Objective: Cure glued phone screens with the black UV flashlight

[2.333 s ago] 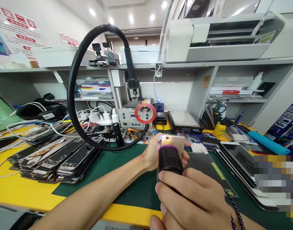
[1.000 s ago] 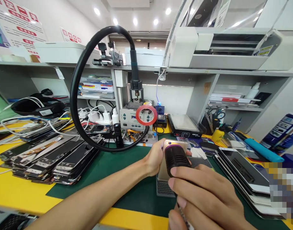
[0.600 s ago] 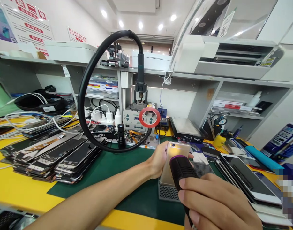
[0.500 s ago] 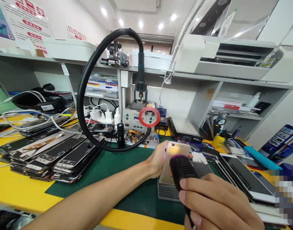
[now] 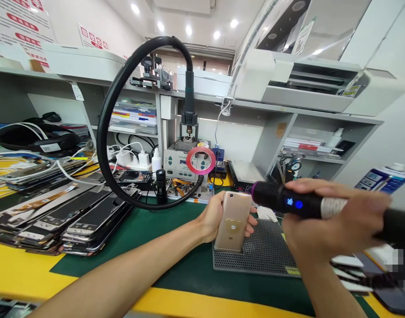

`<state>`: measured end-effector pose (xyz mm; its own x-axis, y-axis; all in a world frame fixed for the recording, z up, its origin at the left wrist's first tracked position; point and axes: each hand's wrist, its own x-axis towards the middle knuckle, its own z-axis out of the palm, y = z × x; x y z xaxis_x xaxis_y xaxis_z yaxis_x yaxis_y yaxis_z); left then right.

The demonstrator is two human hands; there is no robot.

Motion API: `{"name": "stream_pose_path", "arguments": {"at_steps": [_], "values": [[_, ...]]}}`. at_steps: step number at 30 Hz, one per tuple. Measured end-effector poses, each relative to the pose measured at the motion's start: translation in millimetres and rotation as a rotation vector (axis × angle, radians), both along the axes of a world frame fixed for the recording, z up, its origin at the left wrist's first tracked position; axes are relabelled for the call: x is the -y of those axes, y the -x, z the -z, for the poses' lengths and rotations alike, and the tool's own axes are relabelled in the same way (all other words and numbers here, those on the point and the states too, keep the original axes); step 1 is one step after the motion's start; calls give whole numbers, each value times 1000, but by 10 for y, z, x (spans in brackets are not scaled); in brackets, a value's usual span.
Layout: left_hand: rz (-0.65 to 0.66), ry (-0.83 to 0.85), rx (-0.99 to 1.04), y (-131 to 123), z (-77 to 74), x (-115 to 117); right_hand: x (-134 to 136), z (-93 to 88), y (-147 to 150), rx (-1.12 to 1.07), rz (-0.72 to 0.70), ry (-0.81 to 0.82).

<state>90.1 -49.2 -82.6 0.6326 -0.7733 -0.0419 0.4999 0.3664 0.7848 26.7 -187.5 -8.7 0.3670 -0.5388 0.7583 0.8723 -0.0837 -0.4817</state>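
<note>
Where your bench begins on the left, phone screens [image 5: 86, 221]: flat, dark glass panels in uneven stacks, partly over the smooth green mat [image 5: 189, 274].
Black hose [image 5: 103, 119]: thick, matte and bent into a tall loop, its handle upright above the boxy grey hot-air station [image 5: 176, 165].
Red ring [image 5: 189, 161]: glossy, flat and round, at the station's front.
Your left hand [image 5: 214, 216]: grasping the phone from behind, thumb side at its left edge, fingertips showing past its right.
Gold phone [image 5: 234, 238]: tilted in that hand, back towards you, satin with rounded corners; dark camera at upper left, a shiny gold lobed emblem mid-back, a small logo beneath. Its lower end overlaps the grey mat; you cannot tell whether they touch.
Grey honeycomb mat [image 5: 265, 247]: rectangular, pierced all over with small holes.
Black flashlight [image 5: 275, 196]: a cylinder with a purple rim and glowing blue marks, its head just beside the phone's upper right corner.
Your right hand [image 5: 335, 221]: clasped round the flashlight's barrel, slightly blurred.
Spray can [image 5: 381, 176]: blue, white-capped, tilted, behind that hand.
</note>
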Motion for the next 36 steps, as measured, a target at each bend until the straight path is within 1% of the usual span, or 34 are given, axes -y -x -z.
{"name": "stream_pose_path", "arguments": {"at_steps": [1,2,3,4,5,7,10,13,18,20,23,28,32,36], "values": [[-11,0,-9,-5,-2,-3,43,-71,-91,25,46,-105],[-19,-1,-21,-7,-4,-6,108,-138,-185,-37,21,-270],[-23,1,-35,-9,-5,-9,189,-195,-278,-187,-100,-434],[-28,4,-49,-9,-6,-12,279,-237,-369,-386,-222,-599],[-35,7,-59,-9,-6,-15,370,-258,-455,-523,-339,-707],[-48,9,-67,-8,-6,-19,521,-239,-607,-634,-435,-757],[-67,12,-87,-8,-11,-23,619,-117,-762,-739,-518,-794],[-85,0,-119,-11,-16,-26,619,-19,-810,-762,-570,-807],[-107,-14,-126,-10,-23,-39,651,4,-814,-742,-583,-764],[-116,-21,-141,-6,-25,-42,676,6,-843,-747,-555,-710],[-138,-28,-145,-3,-21,-41,691,18,-886,-736,-513,-585],[-149,-34,-119,-6,-6,-40,668,54,-902,-644,-519,-393],[-162,-50,-116,4,-2,-45,675,83,-903,-593,-540,-330],[-163,-54,-110,23,-19,-45,718,71,-855,-632,-628,-307]]}}
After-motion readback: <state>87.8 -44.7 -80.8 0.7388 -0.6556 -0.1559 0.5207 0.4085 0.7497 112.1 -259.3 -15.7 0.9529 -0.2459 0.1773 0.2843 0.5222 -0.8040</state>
